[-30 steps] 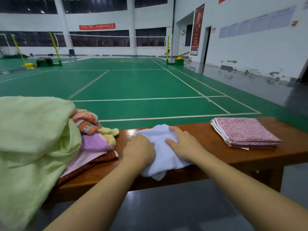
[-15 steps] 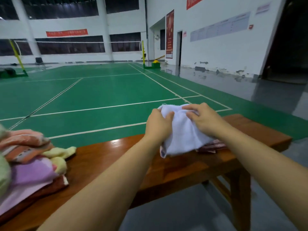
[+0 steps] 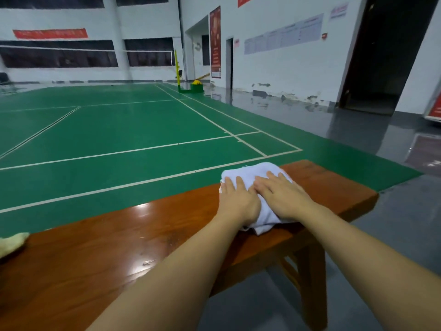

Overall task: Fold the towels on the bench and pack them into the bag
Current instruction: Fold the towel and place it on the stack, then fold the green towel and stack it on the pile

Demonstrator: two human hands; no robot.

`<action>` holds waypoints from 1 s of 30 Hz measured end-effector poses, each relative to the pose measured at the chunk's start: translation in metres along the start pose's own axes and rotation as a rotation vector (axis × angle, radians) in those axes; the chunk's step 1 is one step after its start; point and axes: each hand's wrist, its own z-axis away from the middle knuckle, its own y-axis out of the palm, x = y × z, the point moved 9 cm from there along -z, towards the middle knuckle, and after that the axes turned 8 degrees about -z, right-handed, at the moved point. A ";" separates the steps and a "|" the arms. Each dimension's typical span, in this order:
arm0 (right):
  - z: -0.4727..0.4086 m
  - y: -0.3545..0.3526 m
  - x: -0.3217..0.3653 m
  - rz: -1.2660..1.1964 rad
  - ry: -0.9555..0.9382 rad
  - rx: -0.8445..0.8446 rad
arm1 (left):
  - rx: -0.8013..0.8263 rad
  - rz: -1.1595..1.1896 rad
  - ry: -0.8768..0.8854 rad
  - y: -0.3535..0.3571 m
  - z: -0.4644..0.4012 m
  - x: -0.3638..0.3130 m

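Folded white towel (image 3: 253, 173) is being pressed flat near the right end of the wooden bench (image 3: 107, 247), left hand (image 3: 238, 201) and right hand (image 3: 284, 197) being laid on it, fingers straight, slightly apart, yellow cloth (image 3: 12, 242) lying at far left.

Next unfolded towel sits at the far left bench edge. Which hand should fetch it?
Left, probably. Both hands lie flat on the folded white towel, but the left hand is on the side facing the yellow-green towel; the right hand would have to cross over.
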 end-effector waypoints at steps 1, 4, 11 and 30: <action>-0.001 -0.004 -0.006 -0.002 -0.002 -0.008 | 0.000 -0.029 0.004 0.003 -0.003 -0.004; -0.001 -0.014 -0.015 -0.003 0.033 -0.008 | 0.020 0.018 -0.015 0.006 -0.009 -0.007; 0.007 -0.023 0.068 -0.030 -0.120 -0.171 | -0.062 0.047 0.006 -0.051 0.043 0.032; 0.076 0.059 0.543 -0.677 -0.715 0.113 | -0.567 -0.466 -0.582 -0.366 0.374 0.340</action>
